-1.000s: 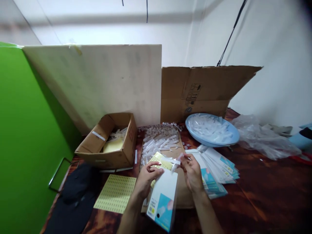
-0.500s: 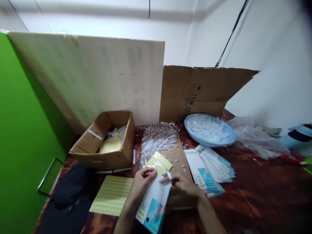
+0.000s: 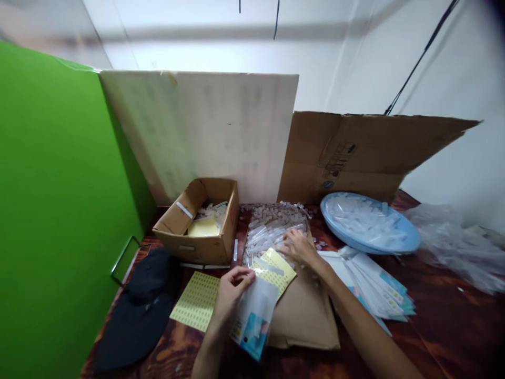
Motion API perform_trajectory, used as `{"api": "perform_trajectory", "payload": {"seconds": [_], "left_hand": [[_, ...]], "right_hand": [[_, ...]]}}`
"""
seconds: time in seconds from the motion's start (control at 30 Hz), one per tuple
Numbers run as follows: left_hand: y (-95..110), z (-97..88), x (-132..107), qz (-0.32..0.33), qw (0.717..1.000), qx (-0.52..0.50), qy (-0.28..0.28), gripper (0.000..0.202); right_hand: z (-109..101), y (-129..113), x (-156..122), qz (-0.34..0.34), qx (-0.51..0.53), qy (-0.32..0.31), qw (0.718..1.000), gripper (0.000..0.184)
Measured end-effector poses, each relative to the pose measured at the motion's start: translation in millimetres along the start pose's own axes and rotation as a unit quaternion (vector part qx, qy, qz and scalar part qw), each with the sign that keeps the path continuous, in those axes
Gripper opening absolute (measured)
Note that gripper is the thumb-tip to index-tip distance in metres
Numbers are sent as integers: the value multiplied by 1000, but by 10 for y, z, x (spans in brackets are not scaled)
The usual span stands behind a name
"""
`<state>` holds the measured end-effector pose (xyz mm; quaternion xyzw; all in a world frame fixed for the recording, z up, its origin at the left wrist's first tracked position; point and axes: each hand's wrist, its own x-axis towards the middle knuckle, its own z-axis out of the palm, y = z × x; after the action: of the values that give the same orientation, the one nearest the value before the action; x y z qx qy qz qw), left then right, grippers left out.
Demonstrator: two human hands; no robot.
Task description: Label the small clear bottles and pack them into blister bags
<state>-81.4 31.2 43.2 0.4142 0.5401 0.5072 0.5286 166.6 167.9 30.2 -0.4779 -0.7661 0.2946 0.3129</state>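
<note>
My left hand pinches the upper edge of a clear plastic packet with a white and blue printed front. A yellow sticker sheet lies just behind the packet's top edge, partly covered by it. Further back, my right hand reaches over a heap of small clear plastic pieces on a flat cardboard piece. Its fingers are bent and apart, with the tips at the edge of the heap; I see nothing held in them.
An open cardboard box holds loose pieces and a yellow sheet. Another sticker sheet and a black cap lie left. To the right are a blue basin of clear pieces, fanned packets and crumpled plastic.
My right hand has left the packet's top and moved forward to the heap of clear pieces. My left hand still holds the packet. The view has turned left.
</note>
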Motion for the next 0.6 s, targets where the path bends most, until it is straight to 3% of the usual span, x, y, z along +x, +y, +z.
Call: {"api": "perform_trajectory", "payload": {"seconds": [0.17,0.27,0.3,0.37,0.47,0.6], "left_hand": [[-14,123,31,-14,999,8,-31,33],[-5,278,51,-19,998,5,-67,31],[2,331,54,-20,997,2,-76,31],[21,426,53,-20,996,3,-92,30],[44,526,44,-7,994,17,-111,28],[54,577,42,4,991,17,-130,27]], "right_hand": [[-35,-228,-549,-12,189,9,982,26],[109,-328,-826,35,411,77,908,38],[164,-340,-890,50,448,98,887,39],[252,-342,-988,65,464,132,873,34],[271,-353,-1098,60,453,158,876,24],[107,-431,-1198,11,358,50,932,19]]}}
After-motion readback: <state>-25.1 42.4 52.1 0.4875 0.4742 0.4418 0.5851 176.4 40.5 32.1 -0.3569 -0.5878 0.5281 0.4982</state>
